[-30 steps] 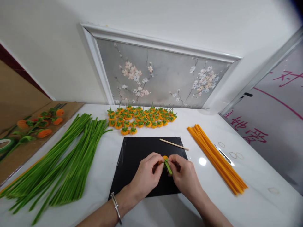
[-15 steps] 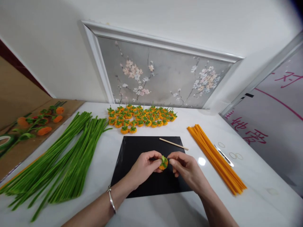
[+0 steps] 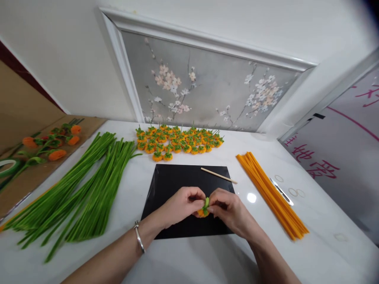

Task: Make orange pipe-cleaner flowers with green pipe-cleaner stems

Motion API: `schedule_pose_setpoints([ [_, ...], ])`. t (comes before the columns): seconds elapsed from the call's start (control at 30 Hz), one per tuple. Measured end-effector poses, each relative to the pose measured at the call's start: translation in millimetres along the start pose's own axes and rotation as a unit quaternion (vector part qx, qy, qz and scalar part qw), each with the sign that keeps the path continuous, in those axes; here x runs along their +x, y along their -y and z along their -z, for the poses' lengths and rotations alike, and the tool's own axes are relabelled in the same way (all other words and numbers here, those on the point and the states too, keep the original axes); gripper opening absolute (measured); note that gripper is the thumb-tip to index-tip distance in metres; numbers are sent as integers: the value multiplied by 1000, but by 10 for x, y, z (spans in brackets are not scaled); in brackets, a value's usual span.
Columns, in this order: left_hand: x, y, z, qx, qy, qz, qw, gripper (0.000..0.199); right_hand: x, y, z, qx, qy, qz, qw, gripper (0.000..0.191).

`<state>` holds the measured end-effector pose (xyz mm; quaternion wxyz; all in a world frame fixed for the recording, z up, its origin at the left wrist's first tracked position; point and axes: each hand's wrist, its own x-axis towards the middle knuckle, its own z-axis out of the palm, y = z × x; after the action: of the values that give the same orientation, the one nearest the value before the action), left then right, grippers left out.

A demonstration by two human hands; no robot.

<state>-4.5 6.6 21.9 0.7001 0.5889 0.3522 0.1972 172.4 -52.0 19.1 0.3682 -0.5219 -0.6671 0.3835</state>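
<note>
Over the black mat my left hand is closed round a small pipe-cleaner persimmon, orange below with a green leafy top. My right hand has its thumb and index finger pinched at the right side of that green top. The other fingers of my right hand are curled, and part of the persimmon is hidden behind my left fingers. A pale wooden stick lies across the mat's upper right edge, just beyond my hands.
Many finished-looking orange persimmons stand grouped by the wall. Green pipe cleaners lie to the left, orange ones to the right. Tweezers and thin rings are farther right. Green tape sits at far left.
My right hand has moved left, and its fingertips now meet the persimmon's green top. My left hand still holds the persimmon. The camera view has shifted slightly.
</note>
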Motion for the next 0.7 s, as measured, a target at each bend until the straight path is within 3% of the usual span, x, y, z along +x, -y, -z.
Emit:
schedule_pose_setpoints([
  [0.17, -12, 23, 87, 27, 60, 22, 998, 12, -24, 32, 55, -119, 54, 127, 983, 27],
  [0.33, -34, 14, 144, -54, 89, 62, 993, 11, -54, -31, 17, -263, 2, 280, 923, 30],
  [0.43, -45, -7, 141, -77, 93, 68, 990, 12, -71, -79, 20, -309, 6, 320, 896, 27],
  [0.5, -51, -28, 120, -69, 79, 42, 994, 11, -71, -98, 39, -294, -1, 323, 899, 26],
  [0.6, -65, -67, 73, 16, 3, -76, 997, 9, -60, -87, 64, -194, -112, 269, 937, 20],
  [0.7, -83, -95, 41, 152, -79, -230, 958, 9, -59, -35, 48, -41, -188, 149, 970, 7],
])
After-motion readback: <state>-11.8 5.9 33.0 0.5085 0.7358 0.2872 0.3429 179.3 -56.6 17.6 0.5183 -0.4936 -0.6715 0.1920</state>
